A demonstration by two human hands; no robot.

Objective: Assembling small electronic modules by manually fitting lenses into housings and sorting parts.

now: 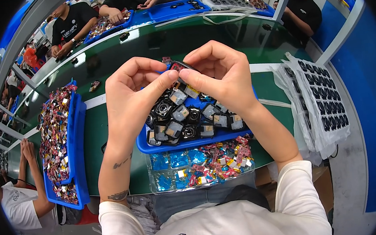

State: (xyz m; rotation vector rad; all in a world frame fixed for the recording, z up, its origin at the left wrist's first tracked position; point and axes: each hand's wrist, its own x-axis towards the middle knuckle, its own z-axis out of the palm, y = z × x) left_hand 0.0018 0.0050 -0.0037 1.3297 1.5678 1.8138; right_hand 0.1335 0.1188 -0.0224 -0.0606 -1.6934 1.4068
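Observation:
Between my hands, above a blue tray (199,142), is a small black watch case (182,65) with a red circuit board showing in it. My left hand (134,86) pinches its left side with thumb and fingertips. My right hand (223,72) grips the other side, its thumb pressed close to the left thumb. The fingers hide part of the case. Below, the tray holds several black watch cases (189,132), some with grey and tan parts showing and some with round sensor backs facing up.
In front of me lies a clear blister tray (158,189) with red circuit boards (221,161). Blue bins (79,140) heaped with similar parts stand at left. Stacked trays of black cases (325,96) are at right. Co-workers sit across the green conveyor belt (146,45) and at left.

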